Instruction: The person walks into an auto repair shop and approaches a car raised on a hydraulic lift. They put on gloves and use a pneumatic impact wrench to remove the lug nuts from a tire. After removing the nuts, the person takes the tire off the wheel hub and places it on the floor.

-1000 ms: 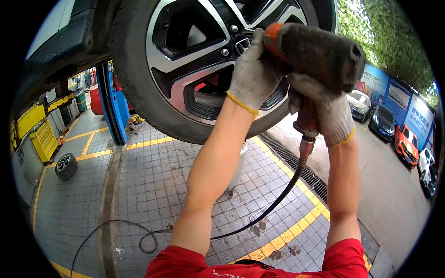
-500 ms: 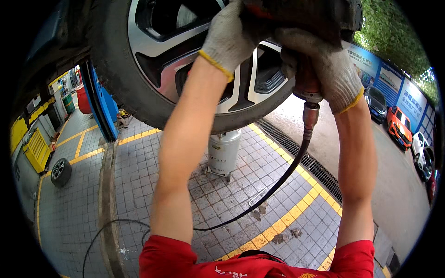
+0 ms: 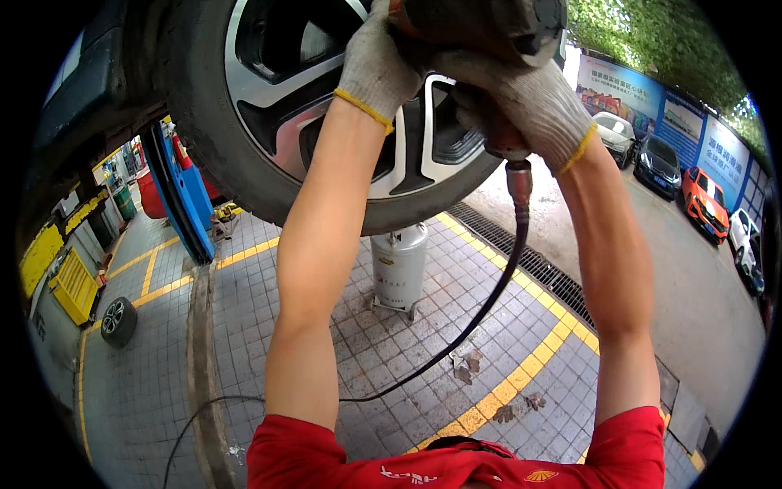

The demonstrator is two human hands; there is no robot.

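Note:
Overhead, a black and orange impact wrench (image 3: 468,24) is held against the face of a wheel with a black and silver rim (image 3: 285,106) on a raised car. My left hand (image 3: 379,61), in a grey knitted glove, grips the front part of the wrench, its fingertips cut off at the top edge. My right hand (image 3: 529,102), gloved alike, is wrapped round the wrench's handle. A black air hose (image 3: 481,314) runs from the metal fitting (image 3: 519,191) below the handle down to the floor. The wrench's tip and the nut behind it are hidden.
A silver canister (image 3: 397,269) stands below the wheel. At the left are a blue lift post (image 3: 171,196), a loose wheel (image 3: 119,322) and a yellow tool cabinet (image 3: 73,285). A drain grate (image 3: 529,269) edges the tiled floor. Parked cars (image 3: 705,204) line a hoarding at the right.
Both hands and the wrench have risen in view since one second ago and, in the last half second, shifted left. More of the silver canister shows than at first.

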